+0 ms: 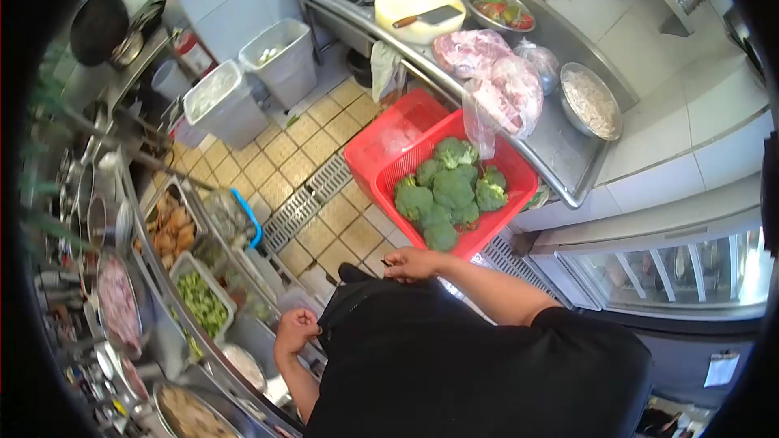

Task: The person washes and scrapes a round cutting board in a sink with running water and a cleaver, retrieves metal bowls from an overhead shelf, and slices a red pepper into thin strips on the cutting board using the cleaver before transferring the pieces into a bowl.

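My right hand (411,264) is closed in front of my black clothing, with a small dark tip showing at the fingers; what it is I cannot make out. Just beyond that hand stands a red plastic basket (519,182) filled with broccoli heads (453,186). My left hand (297,329) is lower and to the left, its fingers curled together at the edge of the black garment (357,312). Anything between those fingers is hidden. Beside the left hand is a counter holding a container of chopped green vegetable (201,304).
A steel sink counter (568,164) carries raw meat (495,81), a cleaver (428,16) on a round board (389,0), and bowls. Two white bins (284,73) stand on the tiled floor (300,146). To the right is a glass-front fridge (673,268).
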`<state>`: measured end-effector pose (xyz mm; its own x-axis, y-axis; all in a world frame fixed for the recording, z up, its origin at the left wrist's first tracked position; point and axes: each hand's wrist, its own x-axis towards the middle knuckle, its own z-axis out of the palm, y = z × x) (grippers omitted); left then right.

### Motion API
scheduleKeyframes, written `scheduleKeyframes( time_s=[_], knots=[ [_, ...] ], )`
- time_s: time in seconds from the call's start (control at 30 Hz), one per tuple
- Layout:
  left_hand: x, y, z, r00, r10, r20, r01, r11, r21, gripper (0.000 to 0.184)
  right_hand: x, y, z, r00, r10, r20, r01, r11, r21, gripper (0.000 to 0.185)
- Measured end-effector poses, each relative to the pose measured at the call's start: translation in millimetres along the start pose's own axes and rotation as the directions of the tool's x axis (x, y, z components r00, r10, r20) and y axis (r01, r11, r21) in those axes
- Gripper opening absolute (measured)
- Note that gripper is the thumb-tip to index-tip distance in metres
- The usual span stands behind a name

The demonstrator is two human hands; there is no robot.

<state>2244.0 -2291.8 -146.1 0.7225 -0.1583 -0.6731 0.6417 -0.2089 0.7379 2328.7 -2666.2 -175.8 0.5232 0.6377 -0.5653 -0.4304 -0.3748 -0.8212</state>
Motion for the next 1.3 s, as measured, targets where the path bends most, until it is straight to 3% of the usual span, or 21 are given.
scheduleKeyframes(
  time_s=[0.1,0.17,0.27,0.43,0.5,0.6,0.7,0.83,0.9,0.97,1.0,1.03,1.1,1.17,1.23,1.3],
  knots=[
    [35,22,-41,0.996,-0.009,0.093,0.014,0.998,-0.056,0.017,6,-11,-5,0.992,-0.045,-0.115,0.045,0.999,-0.001,0.023],
    [52,47,-62,0.99,-0.028,0.135,0.029,1.0,-0.005,0.016,14,-17,-3,0.978,0.014,-0.207,0.022,0.985,0.173,0.021],
    [90,89,-89,0.975,-0.051,0.214,0.048,0.999,0.022,0.015,32,-42,-9,0.957,0.053,-0.287,0.014,0.974,0.227,0.02],
    [160,140,-143,0.971,-0.071,0.23,0.05,0.994,0.095,0.014,100,-70,-44,0.924,0.096,-0.371,0.034,0.943,0.33,0.018],
    [188,169,-167,0.977,-0.016,0.213,0.009,0.999,0.032,0.014,135,-94,-69,0.915,0.073,-0.397,0.061,0.947,0.316,0.018],
    [216,212,-203,0.986,-0.002,0.167,-0.011,0.997,0.077,0.016,188,-133,-113,0.895,-0.011,-0.447,0.155,0.945,0.287,0.02],
    [232,249,-234,0.992,0.022,0.125,-0.029,0.998,0.051,0.017,250,-182,-154,0.928,-0.134,-0.346,0.222,0.948,0.228,0.021],
    [238,267,-270,0.998,0.041,0.043,-0.041,0.999,-0.009,0.018,336,-244,-178,0.985,-0.148,-0.085,0.158,0.98,0.122,0.025],
    [246,283,-295,0.999,-0.006,0.037,0.006,1.0,0.009,0.019,376,-266,-188,0.992,-0.124,-0.017,0.125,0.985,0.12,0.025],
    [276,311,-311,0.998,-0.053,0.036,0.051,0.998,0.044,0.019,402,-288,-204,0.99,-0.138,0.006,0.138,0.99,-0.02,0.027],
    [295,328,-319,0.998,-0.028,0.064,0.025,0.998,0.056,0.019,406,-301,-213,0.979,-0.198,-0.056,0.186,0.968,-0.169,0.029],
    [314,345,-327,0.996,-0.007,0.093,0.0,0.997,0.075,0.019,415,-300,-220,0.976,-0.193,-0.1,0.177,0.973,-0.146,0.029],
    [368,388,-339,0.983,-0.005,0.186,-0.02,0.991,0.133,0.019,435,-304,-240,0.871,-0.354,-0.341,0.234,0.909,-0.344,0.029],
    [429,425,-349,0.928,-0.111,0.355,-0.036,0.923,0.383,0.019,435,-308,-268,0.824,-0.381,-0.42,0.295,0.921,-0.255,0.025],
    [487,452,-352,0.876,-0.166,0.453,-0.069,0.886,0.458,0.019,420,-308,-290,0.751,-0.257,-0.608,0.284,0.957,-0.054,0.021],
    [529,483,-349,0.769,-0.232,0.595,-0.208,0.79,0.577,0.02,399,-298,-302,0.601,-0.152,-0.784,0.284,0.958,0.031,0.016]
  ],
)
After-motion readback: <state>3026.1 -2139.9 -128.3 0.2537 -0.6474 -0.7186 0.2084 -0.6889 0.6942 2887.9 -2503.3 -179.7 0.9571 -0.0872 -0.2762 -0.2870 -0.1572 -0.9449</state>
